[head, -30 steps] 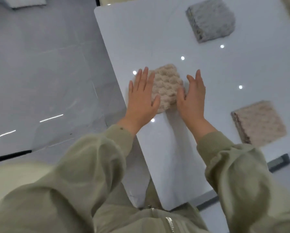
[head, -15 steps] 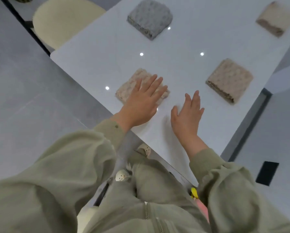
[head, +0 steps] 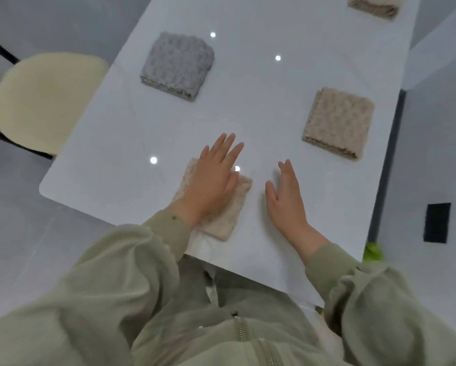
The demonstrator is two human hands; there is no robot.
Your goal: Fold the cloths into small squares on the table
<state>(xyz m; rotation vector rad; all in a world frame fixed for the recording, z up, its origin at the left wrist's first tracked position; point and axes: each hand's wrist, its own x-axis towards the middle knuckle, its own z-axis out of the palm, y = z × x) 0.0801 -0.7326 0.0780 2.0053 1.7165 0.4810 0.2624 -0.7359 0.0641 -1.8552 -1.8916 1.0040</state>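
Observation:
A small folded cream cloth lies on the white table near its front edge. My left hand rests flat on top of it with straight fingers. My right hand lies on the bare table just right of that cloth, fingers straight, holding nothing. A folded grey cloth sits further back on the left. A folded beige cloth sits at the right, and part of another beige cloth shows at the top edge.
A cream round chair seat stands off the table's left side. Grey floor surrounds the table. A black floor plate and a green object lie right of the table's right edge.
The camera view has swung, so the table now appears more upright. My right hand left the cream cloth's side and settled on the bare table. My left hand stays on the cloth.

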